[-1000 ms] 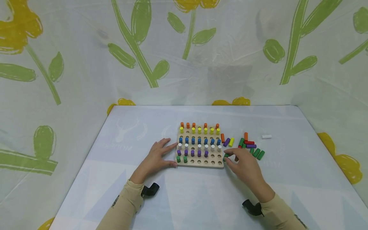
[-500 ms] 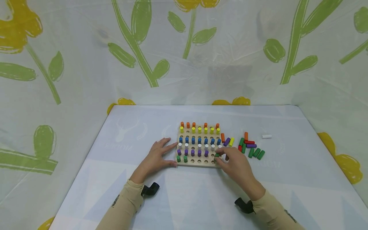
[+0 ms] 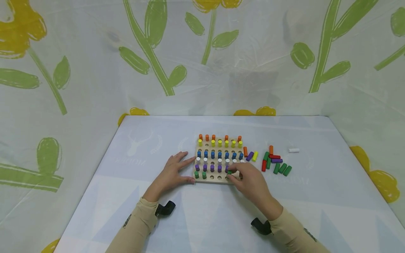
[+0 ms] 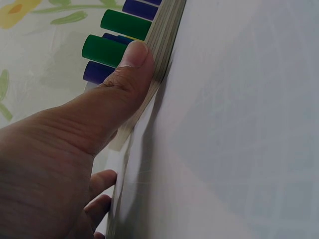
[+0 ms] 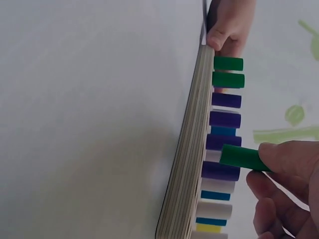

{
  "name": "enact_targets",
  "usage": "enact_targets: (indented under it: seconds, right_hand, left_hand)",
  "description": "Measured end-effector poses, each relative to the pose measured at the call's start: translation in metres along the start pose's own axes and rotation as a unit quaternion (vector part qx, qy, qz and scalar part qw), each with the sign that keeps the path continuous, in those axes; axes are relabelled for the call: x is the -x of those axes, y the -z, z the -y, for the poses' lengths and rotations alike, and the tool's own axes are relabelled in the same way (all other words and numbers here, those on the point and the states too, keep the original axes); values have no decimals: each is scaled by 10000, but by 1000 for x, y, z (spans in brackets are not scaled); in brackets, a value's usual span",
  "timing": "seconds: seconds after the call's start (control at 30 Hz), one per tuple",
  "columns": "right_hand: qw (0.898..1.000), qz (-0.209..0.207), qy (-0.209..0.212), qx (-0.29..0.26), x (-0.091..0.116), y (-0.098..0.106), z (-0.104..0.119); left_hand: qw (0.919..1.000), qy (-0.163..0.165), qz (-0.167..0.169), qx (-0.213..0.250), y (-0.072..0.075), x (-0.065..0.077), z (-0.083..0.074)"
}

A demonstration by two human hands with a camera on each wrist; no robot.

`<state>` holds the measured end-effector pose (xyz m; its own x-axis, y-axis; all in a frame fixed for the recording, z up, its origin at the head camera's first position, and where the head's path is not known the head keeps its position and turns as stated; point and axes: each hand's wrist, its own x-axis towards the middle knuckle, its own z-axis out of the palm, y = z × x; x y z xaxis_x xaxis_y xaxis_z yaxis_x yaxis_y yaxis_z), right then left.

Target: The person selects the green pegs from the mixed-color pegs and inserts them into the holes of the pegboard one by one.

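A wooden pegboard (image 3: 216,181) lies on the table with rows of coloured pegs upright in its holes. My left hand (image 3: 172,174) is spread at its left side, fingertips at the edge and thumb by the near corner. In the left wrist view that thumb (image 4: 132,67) presses against the board beside a green peg. Between thumb and fingers, my right hand (image 3: 253,181) pinches a green peg (image 5: 241,157). This peg is over the near part of the board, its free end pointing at the board in the right wrist view. Two green pegs (image 5: 228,79) stand in the nearest row.
To the right of the board lie loose pegs: several green pegs (image 3: 282,168), a red peg (image 3: 264,165), a purple peg (image 3: 276,160) and others. A white peg (image 3: 293,150) lies farther off. The table (image 3: 202,218) meets a flower-patterned sheet (image 3: 237,88) at its back.
My right hand has moved left with the green peg, from the board's right edge to over its near row. The left hand has stayed in place.
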<state>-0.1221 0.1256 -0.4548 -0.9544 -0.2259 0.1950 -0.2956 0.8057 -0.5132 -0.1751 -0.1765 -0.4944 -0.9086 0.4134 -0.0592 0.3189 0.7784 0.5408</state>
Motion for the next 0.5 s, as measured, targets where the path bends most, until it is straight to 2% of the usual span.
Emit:
enact_targets:
  seconds: [0.5]
  right_hand:
    - [9997,206,93,33,-10,-14,18]
  left_hand:
    - [10000,21,-10,11,0,1,0]
